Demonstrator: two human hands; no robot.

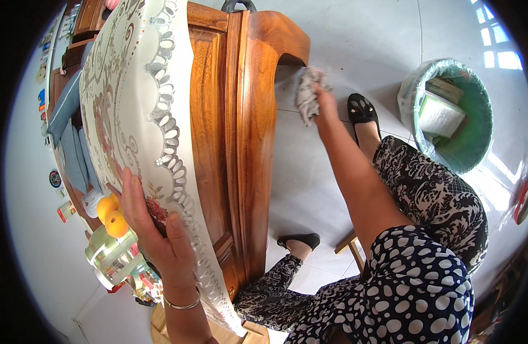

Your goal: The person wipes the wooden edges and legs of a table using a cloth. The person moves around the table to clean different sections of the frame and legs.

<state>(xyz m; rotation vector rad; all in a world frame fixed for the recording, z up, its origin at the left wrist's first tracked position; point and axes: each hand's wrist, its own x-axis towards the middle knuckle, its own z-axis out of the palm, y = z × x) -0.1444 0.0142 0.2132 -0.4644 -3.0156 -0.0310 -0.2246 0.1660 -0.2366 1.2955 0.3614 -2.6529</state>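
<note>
My right hand [326,106] is closed around a crumpled grey cloth [307,97]. The cloth is beside the curved foot of a brown wooden cabinet [258,92], low over the floor; whether it touches the wood I cannot tell. My left hand [158,232], with a bracelet at the wrist, lies with fingers stretched out on the cream floral tablecloth [118,74] covering the cabinet's top. A dark edge shows under the left palm, but what it belongs to is hidden. The tablecloth's scalloped border hangs over the cabinet's panelled side.
A lined green bin [486,117] with boxes inside stands at the right, near my black shoe [362,109]. Orange fruit [116,224] and a clear-sided container [112,261] are past my left hand. A wooden stool leg [351,250] is beside my legs.
</note>
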